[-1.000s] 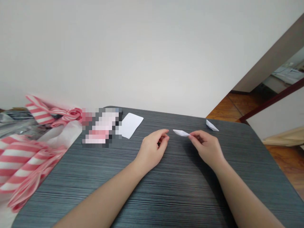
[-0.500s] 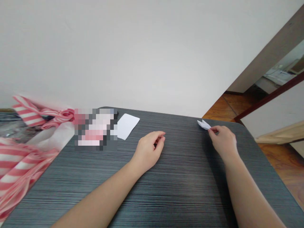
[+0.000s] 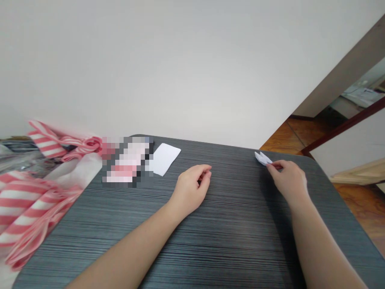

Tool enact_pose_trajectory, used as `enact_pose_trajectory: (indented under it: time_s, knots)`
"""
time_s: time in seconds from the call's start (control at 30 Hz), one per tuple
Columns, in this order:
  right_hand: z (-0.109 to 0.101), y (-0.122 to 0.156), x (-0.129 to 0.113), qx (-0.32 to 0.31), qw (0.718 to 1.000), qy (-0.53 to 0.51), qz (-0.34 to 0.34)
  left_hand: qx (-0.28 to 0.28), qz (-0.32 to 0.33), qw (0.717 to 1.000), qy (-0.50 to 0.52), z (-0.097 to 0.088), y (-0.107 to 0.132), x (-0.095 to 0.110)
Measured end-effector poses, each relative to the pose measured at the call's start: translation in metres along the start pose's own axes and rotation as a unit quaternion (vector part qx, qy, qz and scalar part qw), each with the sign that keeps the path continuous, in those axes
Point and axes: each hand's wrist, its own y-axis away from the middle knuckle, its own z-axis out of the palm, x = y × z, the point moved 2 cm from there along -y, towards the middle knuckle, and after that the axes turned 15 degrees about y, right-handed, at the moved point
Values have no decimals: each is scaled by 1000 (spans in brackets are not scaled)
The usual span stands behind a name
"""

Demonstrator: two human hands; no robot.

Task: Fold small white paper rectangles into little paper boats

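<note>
My right hand reaches to the far right corner of the dark striped table. Its fingertips pinch small folded white paper pieces that lie stacked there. My left hand rests on the table's middle, fingers loosely curled with nothing visible in them. A flat white sheet of paper lies at the far edge, left of my left hand.
Pink-and-white striped bags pile up at the left edge of the table. A blurred-out patch sits beside the white sheet. A white wall stands behind; wooden floor shows to the right.
My right hand carried a folded paper piece from the table's middle to the far right corner, onto the piece lying there. My left hand stayed in place.
</note>
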Motion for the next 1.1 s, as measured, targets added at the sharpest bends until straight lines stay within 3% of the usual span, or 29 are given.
enact_pose_trajectory:
  time_s: [0.2, 0.33, 0.47, 0.57, 0.67, 0.83, 1.1]
  knots:
    - [-15, 15, -25, 88, 990, -84, -71, 8, 19, 996, -89, -18, -7, -3]
    - [-13, 33, -57, -22, 958, -173, -227, 32, 12, 973, -230, -38, -15, -6]
    - [-8, 43, -77, -107, 929, -196, -297, 71, -45, 930, -358, -56, -16, -13]
    - [-6, 44, -82, -135, 923, -191, -306, 68, -83, 906, -409, -64, -15, -21]
    - [-6, 44, -82, -142, 924, -192, -297, 45, -107, 900, -421, -67, -16, -28]
    - [-6, 43, -80, -137, 924, -201, -295, 17, -121, 903, -412, -68, -17, -33]
    - [-5, 43, -79, -133, 926, -207, -288, 27, -126, 910, -394, -68, -20, -32]
